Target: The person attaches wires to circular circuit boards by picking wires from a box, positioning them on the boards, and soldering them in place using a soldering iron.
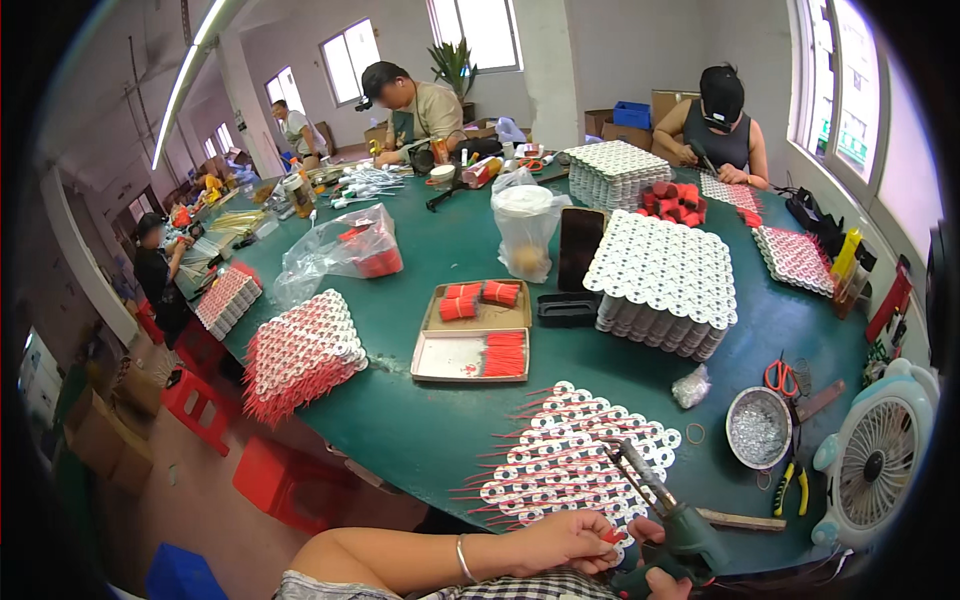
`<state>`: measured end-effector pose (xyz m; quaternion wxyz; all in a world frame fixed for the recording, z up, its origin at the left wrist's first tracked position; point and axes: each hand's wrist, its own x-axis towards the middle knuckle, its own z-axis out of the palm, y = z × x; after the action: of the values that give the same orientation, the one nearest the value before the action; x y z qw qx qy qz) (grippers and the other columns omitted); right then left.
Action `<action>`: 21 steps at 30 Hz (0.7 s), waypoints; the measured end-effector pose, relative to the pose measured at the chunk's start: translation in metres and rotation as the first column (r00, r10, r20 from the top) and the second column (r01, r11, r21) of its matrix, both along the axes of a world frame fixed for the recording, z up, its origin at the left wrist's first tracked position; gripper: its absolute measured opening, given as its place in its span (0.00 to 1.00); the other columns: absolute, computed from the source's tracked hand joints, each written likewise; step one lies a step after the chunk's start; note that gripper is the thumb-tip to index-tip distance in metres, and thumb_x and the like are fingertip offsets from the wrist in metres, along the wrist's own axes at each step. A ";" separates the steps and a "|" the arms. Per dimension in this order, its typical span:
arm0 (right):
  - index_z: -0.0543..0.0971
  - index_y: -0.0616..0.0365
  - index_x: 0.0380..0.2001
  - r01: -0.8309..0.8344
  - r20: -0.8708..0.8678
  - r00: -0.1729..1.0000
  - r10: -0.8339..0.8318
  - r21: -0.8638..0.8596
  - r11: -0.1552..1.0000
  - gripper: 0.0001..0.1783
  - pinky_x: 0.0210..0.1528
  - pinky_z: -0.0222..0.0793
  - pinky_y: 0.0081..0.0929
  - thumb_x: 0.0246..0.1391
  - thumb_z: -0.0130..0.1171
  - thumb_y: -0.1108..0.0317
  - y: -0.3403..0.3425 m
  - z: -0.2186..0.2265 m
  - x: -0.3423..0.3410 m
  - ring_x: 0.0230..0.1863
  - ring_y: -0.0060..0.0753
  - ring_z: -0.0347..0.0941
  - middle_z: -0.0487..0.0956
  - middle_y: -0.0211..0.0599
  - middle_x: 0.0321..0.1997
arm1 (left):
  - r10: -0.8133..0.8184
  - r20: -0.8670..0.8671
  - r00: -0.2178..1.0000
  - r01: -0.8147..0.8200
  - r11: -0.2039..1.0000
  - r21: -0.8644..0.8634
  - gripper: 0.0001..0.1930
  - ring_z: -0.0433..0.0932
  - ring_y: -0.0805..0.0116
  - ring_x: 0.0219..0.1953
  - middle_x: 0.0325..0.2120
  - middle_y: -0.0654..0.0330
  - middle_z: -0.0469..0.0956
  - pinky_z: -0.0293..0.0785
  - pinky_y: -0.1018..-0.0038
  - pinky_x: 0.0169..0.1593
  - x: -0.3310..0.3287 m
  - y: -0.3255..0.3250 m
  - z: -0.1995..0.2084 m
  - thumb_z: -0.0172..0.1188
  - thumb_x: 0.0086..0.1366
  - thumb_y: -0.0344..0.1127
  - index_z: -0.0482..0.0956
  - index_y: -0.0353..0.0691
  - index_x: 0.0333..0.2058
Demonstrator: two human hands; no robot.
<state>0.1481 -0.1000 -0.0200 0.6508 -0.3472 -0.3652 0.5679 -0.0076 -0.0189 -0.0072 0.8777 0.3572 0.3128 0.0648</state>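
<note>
At the near edge, a panel of round white discs lies on the green table, with thin red wires sticking out along its left side. My right hand grips a dark green soldering gun, its metal tip slanting up and left over the panel. Close beside it my left hand, a bangle at its wrist, has its fingers closed on a small red piece; its exact kind is unclear. Beyond the panel, a shallow cardboard box holds cut red wires, with bundled ones in its lid.
To the right stand a metal bowl of clear bits, yellow-handled pliers, orange scissors and a white fan. A tall stack of disc panels is beyond; a wired stack sits left. Other people work across the table.
</note>
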 end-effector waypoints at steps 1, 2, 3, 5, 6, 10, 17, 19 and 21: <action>0.67 0.64 0.49 0.035 -0.001 0.999 -0.035 -0.008 0.999 0.25 0.33 0.67 0.19 0.49 0.54 0.63 -0.002 -0.001 0.001 0.43 0.25 0.66 0.70 0.41 0.45 | -0.005 -0.025 1.000 0.005 1.000 0.001 0.07 0.75 0.79 0.31 0.32 0.62 0.75 0.73 0.86 0.35 0.002 0.004 0.002 0.53 0.61 0.32 0.69 0.36 0.36; 0.67 0.64 0.48 0.073 0.000 0.997 -0.073 -0.018 0.997 0.24 0.32 0.68 0.18 0.49 0.54 0.63 -0.005 -0.002 0.002 0.42 0.24 0.67 0.71 0.41 0.45 | -0.015 -0.048 0.999 0.015 1.000 -0.001 0.09 0.75 0.79 0.33 0.34 0.62 0.76 0.73 0.85 0.37 0.003 0.006 0.001 0.53 0.61 0.32 0.72 0.34 0.38; 0.68 0.64 0.48 0.150 0.019 0.989 -0.150 -0.006 0.989 0.24 0.31 0.68 0.17 0.49 0.54 0.63 -0.029 0.015 0.002 0.41 0.24 0.67 0.71 0.40 0.44 | -0.043 -0.045 0.998 0.045 0.998 0.051 0.11 0.75 0.79 0.33 0.34 0.62 0.76 0.73 0.84 0.38 0.007 -0.003 0.008 0.53 0.61 0.32 0.74 0.34 0.41; 0.63 0.63 0.51 0.144 -0.006 0.989 -0.145 -0.063 0.988 0.30 0.46 0.56 0.31 0.45 0.57 0.61 -0.026 0.012 0.004 0.47 0.32 0.62 0.68 0.43 0.46 | -0.084 -0.077 0.993 0.095 0.984 0.153 0.12 0.75 0.77 0.34 0.34 0.60 0.77 0.72 0.83 0.40 0.005 -0.002 0.011 0.52 0.62 0.31 0.73 0.32 0.43; 0.58 0.61 0.54 0.076 -0.026 0.997 -0.079 -0.120 0.990 0.37 0.61 0.47 0.43 0.41 0.58 0.60 -0.029 0.005 0.011 0.59 0.43 0.56 0.62 0.48 0.55 | -0.097 -0.110 0.989 0.115 0.979 0.168 0.13 0.75 0.76 0.34 0.35 0.59 0.77 0.71 0.82 0.41 0.004 -0.001 0.009 0.52 0.62 0.31 0.73 0.32 0.43; 0.61 0.63 0.51 0.090 -0.051 0.994 -0.099 -0.149 0.985 0.33 0.59 0.52 0.51 0.41 0.58 0.63 -0.027 0.002 0.025 0.57 0.54 0.60 0.62 0.56 0.56 | -0.006 -0.159 0.987 0.067 0.923 0.379 0.10 0.75 0.78 0.32 0.30 0.61 0.78 0.71 0.83 0.38 -0.001 -0.002 0.016 0.52 0.61 0.30 0.76 0.35 0.40; 0.59 0.61 0.53 0.181 -0.122 0.969 -0.216 -0.250 0.951 0.34 0.44 0.68 0.47 0.45 0.58 0.58 -0.071 -0.004 0.048 0.39 0.52 0.73 0.64 0.58 0.53 | 0.185 -0.108 0.977 0.042 0.328 0.944 0.07 0.75 0.67 0.32 0.28 0.59 0.77 0.70 0.74 0.38 -0.012 0.021 0.036 0.56 0.52 0.24 0.79 0.39 0.31; 0.59 0.61 0.53 0.219 -0.074 0.967 -0.243 -0.247 0.944 0.34 0.27 0.73 0.36 0.46 0.58 0.56 -0.079 -0.007 0.048 0.27 0.47 0.75 0.67 0.59 0.50 | 0.279 -0.115 0.953 0.123 -0.014 0.992 0.06 0.73 0.66 0.37 0.27 0.65 0.76 0.61 0.68 0.45 -0.012 0.023 0.030 0.60 0.47 0.27 0.79 0.44 0.27; 0.60 0.60 0.53 0.162 -0.082 0.977 -0.195 -0.302 0.939 0.34 0.26 0.72 0.35 0.46 0.58 0.56 -0.085 -0.006 0.050 0.26 0.46 0.75 0.68 0.58 0.48 | 0.288 -0.165 0.943 0.197 -0.087 0.976 0.07 0.71 0.69 0.36 0.26 0.68 0.75 0.58 0.67 0.45 -0.011 0.023 0.026 0.62 0.45 0.28 0.79 0.46 0.27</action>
<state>0.1979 -0.1854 -0.0259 0.6603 -0.4396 -0.2070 0.5726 -0.0188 0.0039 0.0187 0.2585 0.8802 0.3144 0.2442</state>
